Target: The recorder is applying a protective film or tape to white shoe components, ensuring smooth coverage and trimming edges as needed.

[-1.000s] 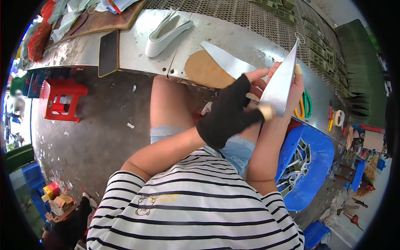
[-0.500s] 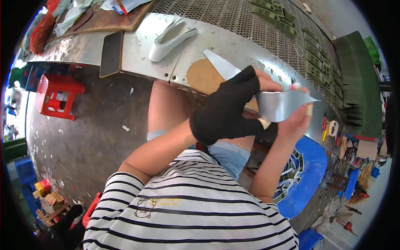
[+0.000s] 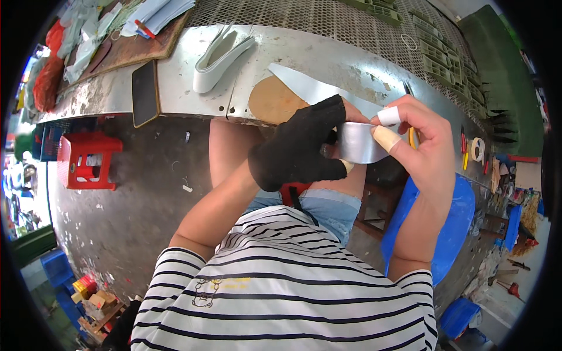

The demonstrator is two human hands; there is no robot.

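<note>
My left hand [image 3: 301, 146], in a black fingerless glove, grips a curved band of shiny silver sheet material [image 3: 358, 143] between thumb and fingers. The thumb and forefinger of my right hand [image 3: 418, 137] pinch the band's right edge; tape wraps both fingertips, one white, one beige. Behind the hands, a long pale silver strip [image 3: 316, 88] lies on the metal table. A tan rounded sole-shaped piece [image 3: 272, 100] sits partly under it. Further left rests a white shoe upper [image 3: 213, 64]. A yellow loop [image 3: 413, 138] shows by my right palm; whether I hold it is unclear.
On the table's left lie a dark phone [image 3: 146, 93] and a brown board [image 3: 132, 57] with papers. Green moulded pieces [image 3: 442, 61] stand on mesh behind. A tape roll [image 3: 477, 149] lies right. Below are a red stool [image 3: 88, 159] and a blue basin [image 3: 453, 234].
My right hand has gone from behind the silver band to pinching its right edge. The band's loose pointed end no longer sticks out. The whole view has shifted slightly.
</note>
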